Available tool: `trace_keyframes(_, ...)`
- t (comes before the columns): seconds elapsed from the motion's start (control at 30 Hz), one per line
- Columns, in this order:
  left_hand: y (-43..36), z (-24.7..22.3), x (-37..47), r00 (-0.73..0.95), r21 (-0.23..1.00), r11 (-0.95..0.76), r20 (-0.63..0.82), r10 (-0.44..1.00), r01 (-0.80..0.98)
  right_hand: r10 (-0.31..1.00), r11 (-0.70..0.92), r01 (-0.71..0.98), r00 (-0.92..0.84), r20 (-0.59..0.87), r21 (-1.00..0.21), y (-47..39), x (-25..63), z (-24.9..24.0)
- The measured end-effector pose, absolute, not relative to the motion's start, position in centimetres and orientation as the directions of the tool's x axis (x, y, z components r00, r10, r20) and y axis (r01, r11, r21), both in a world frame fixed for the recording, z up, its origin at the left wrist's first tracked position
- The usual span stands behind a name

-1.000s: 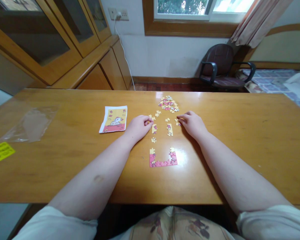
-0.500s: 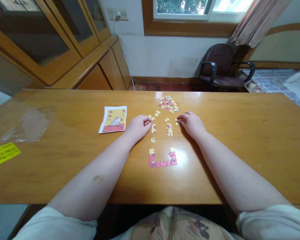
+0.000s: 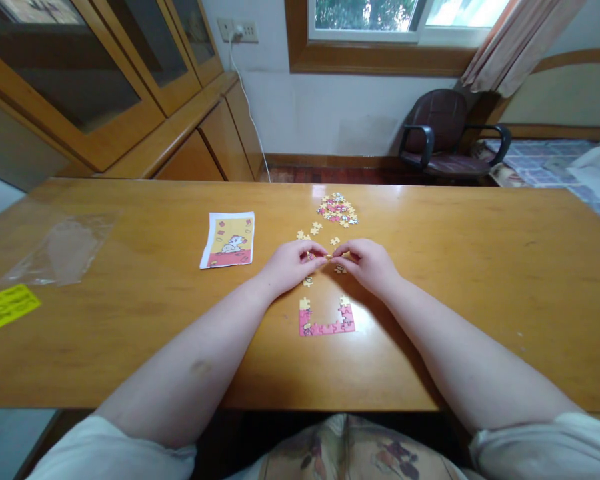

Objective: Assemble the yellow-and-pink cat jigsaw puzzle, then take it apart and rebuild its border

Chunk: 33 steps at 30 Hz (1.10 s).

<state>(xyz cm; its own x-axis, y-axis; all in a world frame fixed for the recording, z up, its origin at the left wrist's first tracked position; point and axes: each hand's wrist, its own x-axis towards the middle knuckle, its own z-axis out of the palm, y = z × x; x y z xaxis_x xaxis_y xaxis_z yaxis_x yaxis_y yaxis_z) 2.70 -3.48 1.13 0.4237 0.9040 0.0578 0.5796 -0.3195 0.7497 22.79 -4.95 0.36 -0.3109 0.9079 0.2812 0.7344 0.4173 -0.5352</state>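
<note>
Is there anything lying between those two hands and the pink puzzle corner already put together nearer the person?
Almost nothing. The left hand and right hand meet fingertip to fingertip over small pieces. Between them and the pink assembled section lies bare table, apart from one loose piece just under the left hand.

A room in a home, or possibly a small office. A long wooden table [image 3: 130, 333] stands before a white wall with a wood-framed window [image 3: 380, 33] and a peach curtain [image 3: 515, 40]. Wooden cabinets with glass doors [image 3: 105, 73] line the left side. A dark armchair [image 3: 445, 133] sits by the wall, near a patterned floor mat [image 3: 545, 157]. A wall socket [image 3: 237, 28] holds a plugged-in white cord.
</note>
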Motion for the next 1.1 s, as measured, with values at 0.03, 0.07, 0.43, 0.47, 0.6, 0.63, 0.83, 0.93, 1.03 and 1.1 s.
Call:
trace_keyframes(0.03,-3.5,1.1,2.8,0.423,0.76,-0.304,0.042,0.905,0.574,0.907,0.42,0.729,-0.32,0.274,-0.54,-5.1,22.6,0.3)
trace_keyframes(0.07,-3.6,1.1,2.8,0.418,0.77,-0.285,0.026,0.908,0.571,0.907,0.42,0.726,-0.322,0.27,-0.545,-5.1,22.5,0.3)
trace_keyframes(0.43,-3.1,0.7,2.7,0.296,0.854,-0.081,-0.088,0.951,0.514,0.812,0.571,0.684,-0.393,0.431,-0.454,-4.6,23.1,-0.7)
trace_keyframes(0.47,-3.1,0.6,2.8,0.3,0.859,-0.076,-0.093,0.949,0.506,0.804,0.582,0.685,-0.404,0.437,-0.438,-4.6,23.1,-0.7)
trace_keyframes(0.6,-3.0,0.5,2.7,0.312,0.852,-0.099,-0.078,0.947,0.514,0.803,0.582,0.702,-0.417,0.426,-0.41,-4.5,23.1,-0.7)
trace_keyframes(0.63,-2.9,0.5,2.5,0.3,0.837,-0.116,-0.059,0.952,0.535,0.807,0.576,0.709,-0.413,0.422,-0.408,-4.5,23.2,-0.7)
trace_keyframes(0.83,-1.4,0.3,0.8,0.316,0.621,-0.331,0.14,0.939,0.71,0.798,0.592,0.725,-0.47,0.376,-0.35,-4.7,23.0,-0.6)
trace_keyframes(0.93,-0.9,0.0,0.2,0.441,0.558,-0.444,0.15,0.885,0.701,0.782,0.619,0.719,-0.529,0.33,-0.316,-5.2,22.3,-0.4)
trace_keyframes(1.03,-0.6,-0.5,0.1,0.52,0.536,-0.5,0.127,0.845,0.681,0.788,0.614,0.725,-0.543,0.29,-0.312,-5.6,21.4,-0.2)
trace_keyframes(1.1,-0.5,-0.9,0.3,0.528,0.528,-0.503,0.116,0.841,0.684,0.803,0.595,0.743,-0.533,0.267,-0.308,-5.6,20.9,-0.3)
